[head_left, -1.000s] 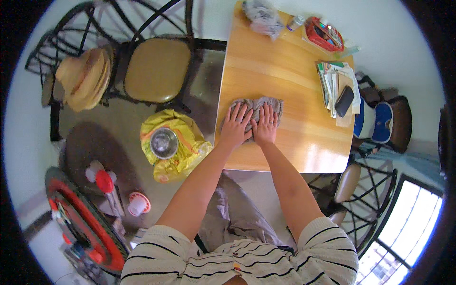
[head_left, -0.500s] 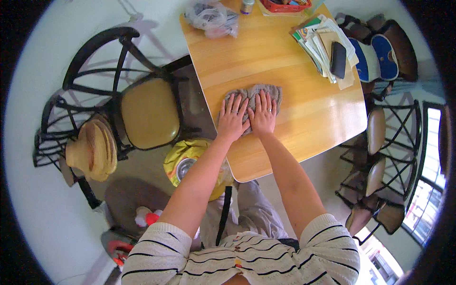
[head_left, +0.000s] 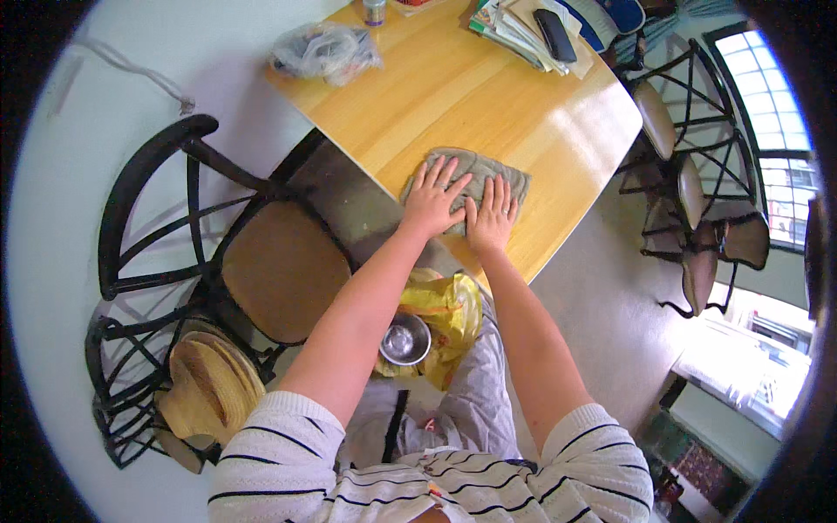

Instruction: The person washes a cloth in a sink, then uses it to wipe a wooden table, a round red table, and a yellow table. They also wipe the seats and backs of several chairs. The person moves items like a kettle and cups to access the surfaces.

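Observation:
Both my hands lie flat on a grey-brown cloth (head_left: 511, 180), pressing it against the light wooden table (head_left: 410, 105) near its left edge and near corner. My left hand (head_left: 432, 203) covers the cloth's left part, its fingers stretched out and somewhat spread. Close beside it, my right hand (head_left: 491, 220) rests on the lower right part, fingers straight, with a ring on one of them. The thumbs nearly meet. Past the fingertips, the cloth's far edge shows fairly smooth.
A clear plastic bag (head_left: 327, 52), a small jar (head_left: 374, 12), and a paper stack (head_left: 510, 35) with a black phone (head_left: 554, 35) occupy the table's far part. Left stands a chair (head_left: 283, 270), with straw hats (head_left: 209, 383) nearby. Below the table are a yellow bag (head_left: 458, 314) and metal bowl (head_left: 406, 339).
The view has turned, so the table now slants and its far items sit farther left. Both hands and the cloth are nearer the table's near corner. The cloth looks less bunched.

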The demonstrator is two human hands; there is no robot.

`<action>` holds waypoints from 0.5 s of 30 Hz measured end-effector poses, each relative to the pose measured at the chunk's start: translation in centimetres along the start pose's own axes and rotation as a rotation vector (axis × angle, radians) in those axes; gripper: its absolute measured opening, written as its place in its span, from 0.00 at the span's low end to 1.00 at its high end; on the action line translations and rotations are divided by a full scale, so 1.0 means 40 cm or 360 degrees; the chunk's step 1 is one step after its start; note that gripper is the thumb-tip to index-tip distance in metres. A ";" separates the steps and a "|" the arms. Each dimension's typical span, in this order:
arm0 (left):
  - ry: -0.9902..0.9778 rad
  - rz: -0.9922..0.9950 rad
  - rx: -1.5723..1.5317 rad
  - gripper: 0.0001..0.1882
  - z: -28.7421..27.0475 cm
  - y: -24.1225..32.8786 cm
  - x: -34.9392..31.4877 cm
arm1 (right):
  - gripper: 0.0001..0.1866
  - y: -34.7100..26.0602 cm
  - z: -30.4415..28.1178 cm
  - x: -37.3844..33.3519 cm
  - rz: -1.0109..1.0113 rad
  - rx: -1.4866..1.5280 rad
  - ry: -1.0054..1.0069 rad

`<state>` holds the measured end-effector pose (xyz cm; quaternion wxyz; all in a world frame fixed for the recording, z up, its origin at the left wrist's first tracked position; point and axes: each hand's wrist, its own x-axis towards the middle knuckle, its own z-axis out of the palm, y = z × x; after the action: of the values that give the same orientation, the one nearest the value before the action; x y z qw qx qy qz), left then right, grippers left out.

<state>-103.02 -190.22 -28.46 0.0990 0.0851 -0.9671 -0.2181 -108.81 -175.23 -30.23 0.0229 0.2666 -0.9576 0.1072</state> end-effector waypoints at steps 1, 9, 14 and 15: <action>-0.0039 0.0050 -0.0037 0.34 -0.003 0.007 -0.022 | 0.34 -0.004 0.006 -0.036 0.0051 0.0058 0.0050; 0.0093 0.0173 -0.0070 0.27 0.016 -0.002 -0.076 | 0.31 -0.059 0.030 -0.066 0.0275 -0.0188 0.0130; 0.0165 0.0045 0.0006 0.21 0.006 0.033 -0.091 | 0.25 -0.044 0.031 -0.045 0.0124 -0.0093 0.0282; 0.0196 0.0006 -0.0011 0.21 0.006 0.025 -0.098 | 0.25 -0.054 0.037 -0.045 0.0099 -0.0072 0.0303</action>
<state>-99.42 -188.42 -28.82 0.1591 0.0963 -0.9586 -0.2157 -106.12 -176.45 -31.44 0.1165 0.2248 -0.9610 0.1110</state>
